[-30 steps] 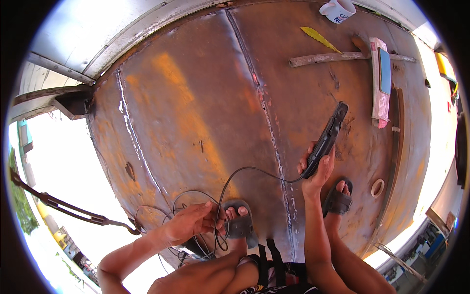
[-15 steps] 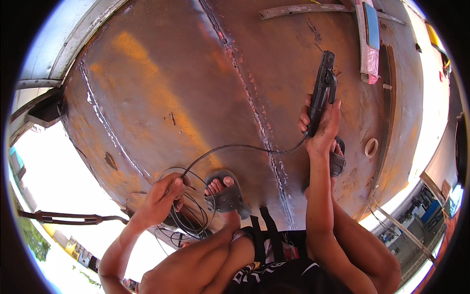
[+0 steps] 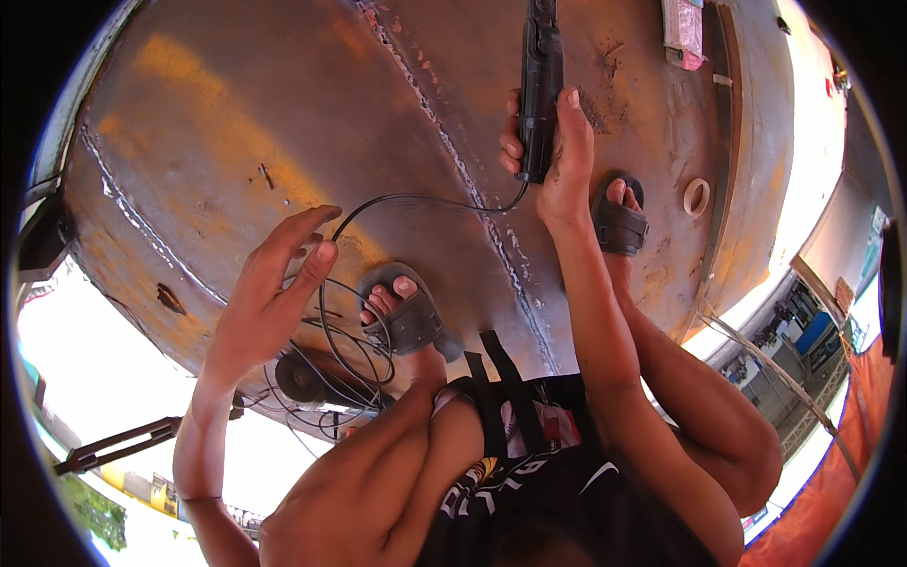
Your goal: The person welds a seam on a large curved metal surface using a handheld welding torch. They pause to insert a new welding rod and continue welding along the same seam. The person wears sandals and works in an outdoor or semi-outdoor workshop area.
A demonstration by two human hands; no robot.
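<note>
My right hand (image 3: 565, 156) is wrapped round the black handle of a welding electrode holder (image 3: 541, 90), whose head points away and is cut off by the top edge. From its near end a thin black cable (image 3: 416, 197) arcs left over the rusty steel plate (image 3: 312, 113). My left hand (image 3: 274, 283) is raised at the left with fingers stretched and thumb apart. The cable passes beside its fingertips; whether it touches them I cannot tell. Loose loops of cable (image 3: 354, 364) hang below that hand, near my sandalled left foot (image 3: 402, 307).
A rough weld seam (image 3: 444, 137) crosses the plate's middle; another seam (image 3: 142, 222) lies left. At the right are a tan ring (image 3: 696, 197), a long metal strip (image 3: 727, 142) and a pink-and-white packet (image 3: 683, 33). My right foot (image 3: 620, 215) stands nearby. Beyond the left edge is a dark turnbuckle-like bar (image 3: 118, 444).
My right hand has carried the electrode holder left and away from me. My left hand has opened from its pinch on the cable and moved up. The view has shifted too.
</note>
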